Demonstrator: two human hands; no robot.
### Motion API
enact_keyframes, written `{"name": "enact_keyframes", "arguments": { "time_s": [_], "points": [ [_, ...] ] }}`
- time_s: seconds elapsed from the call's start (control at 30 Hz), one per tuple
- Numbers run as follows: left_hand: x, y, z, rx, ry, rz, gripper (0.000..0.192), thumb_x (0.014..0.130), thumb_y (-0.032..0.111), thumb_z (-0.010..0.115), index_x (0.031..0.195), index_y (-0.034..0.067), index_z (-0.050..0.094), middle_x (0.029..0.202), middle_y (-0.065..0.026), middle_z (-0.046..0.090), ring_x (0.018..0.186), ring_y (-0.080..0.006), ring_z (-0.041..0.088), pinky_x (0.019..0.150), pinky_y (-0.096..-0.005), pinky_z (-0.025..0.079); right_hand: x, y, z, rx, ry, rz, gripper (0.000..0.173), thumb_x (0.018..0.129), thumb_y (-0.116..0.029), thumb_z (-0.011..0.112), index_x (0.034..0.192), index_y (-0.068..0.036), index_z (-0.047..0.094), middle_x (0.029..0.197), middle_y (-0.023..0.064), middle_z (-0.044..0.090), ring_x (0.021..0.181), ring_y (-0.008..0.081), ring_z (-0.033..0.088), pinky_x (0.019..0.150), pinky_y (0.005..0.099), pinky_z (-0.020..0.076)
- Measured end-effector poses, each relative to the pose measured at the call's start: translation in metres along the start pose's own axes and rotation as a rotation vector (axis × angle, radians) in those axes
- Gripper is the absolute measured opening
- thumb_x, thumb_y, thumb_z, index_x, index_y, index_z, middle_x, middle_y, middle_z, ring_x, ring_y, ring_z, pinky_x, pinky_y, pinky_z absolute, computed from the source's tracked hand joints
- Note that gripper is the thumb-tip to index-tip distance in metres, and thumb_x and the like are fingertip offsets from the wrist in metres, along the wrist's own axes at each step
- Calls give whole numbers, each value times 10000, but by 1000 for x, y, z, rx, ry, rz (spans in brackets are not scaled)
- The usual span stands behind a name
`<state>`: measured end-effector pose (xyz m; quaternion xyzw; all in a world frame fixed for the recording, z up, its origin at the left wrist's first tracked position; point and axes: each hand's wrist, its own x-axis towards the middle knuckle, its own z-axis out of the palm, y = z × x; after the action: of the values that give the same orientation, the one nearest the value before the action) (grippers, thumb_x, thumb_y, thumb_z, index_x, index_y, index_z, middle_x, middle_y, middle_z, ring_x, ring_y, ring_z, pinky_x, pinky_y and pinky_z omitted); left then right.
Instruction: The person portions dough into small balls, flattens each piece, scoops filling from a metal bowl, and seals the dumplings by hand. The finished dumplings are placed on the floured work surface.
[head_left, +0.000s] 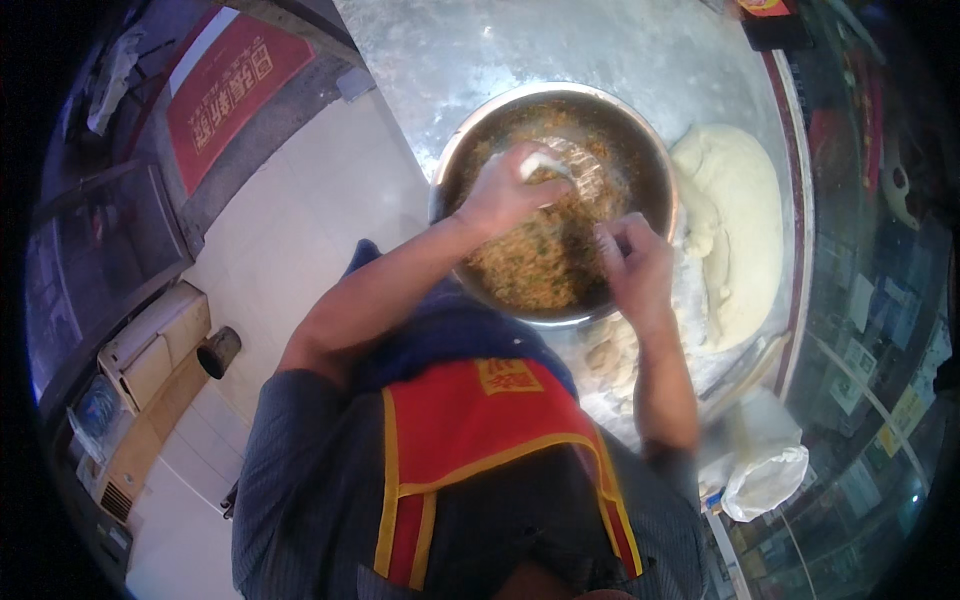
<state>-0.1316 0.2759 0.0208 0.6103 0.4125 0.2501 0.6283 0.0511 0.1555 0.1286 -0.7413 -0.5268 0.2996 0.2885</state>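
A large round metal basin (556, 88) holds a brownish chopped filling (532, 262) with green bits. Over the basin, my left hand (517, 187) curls around a white piece of dough (541, 163) with filling in it. My right hand (634, 251) is over the basin's right side, thumb and fingers bent close together; blur hides whether anything is between them. A big slab of pale dough (739, 225) lies on the metal worktop just right of the basin. Small dough pieces (611, 356) lie on the floured surface below the basin, partly behind my right forearm.
A rolling pin (746, 375) lies at the worktop's right edge, near a white plastic bag (769, 472). Glass (862, 360) runs along the far right. On the floor at left are a dark cylindrical container (219, 352) and a pale box (157, 341); a red mat (232, 97) lies beyond.
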Motion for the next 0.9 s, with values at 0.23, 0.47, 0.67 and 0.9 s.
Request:
{"name": "enact_keyframes", "arguments": {
  "time_s": [0.23,0.47,0.67,0.9],
  "points": [
    [-5,12,-29,-329,-108,-321,328,910,57,768,1216,34,655,1096,-30,693,955,-108,652,838,-284,559,16,31,-7,-16,73,104,78,887,-57,752,886,-34,677,816,150,698,735,277,713,670,357,548],
    [-24,11,-48,-767,-129,-434,303,950,50,622,1251,19,620,1241,-143,648,1122,-234,670,930,-360,590,57,95,57,-221,-189,-60,165,887,-169,747,859,-32,660,839,211,688,775,395,679,708,455,529],
    [-27,26,-53,-697,-68,-481,274,989,152,633,1225,13,614,1145,-123,686,1078,-229,694,901,-376,599,56,89,39,198,-284,198,125,901,-121,758,875,-16,693,771,51,680,713,133,621,678,313,497],
    [-19,20,-42,-265,-86,-396,333,925,198,794,1162,13,651,1098,-68,680,935,-119,661,779,-285,576,24,38,1,195,-119,143,129,917,-101,762,882,-2,687,786,46,692,709,121,626,677,297,511]
  ]
}}
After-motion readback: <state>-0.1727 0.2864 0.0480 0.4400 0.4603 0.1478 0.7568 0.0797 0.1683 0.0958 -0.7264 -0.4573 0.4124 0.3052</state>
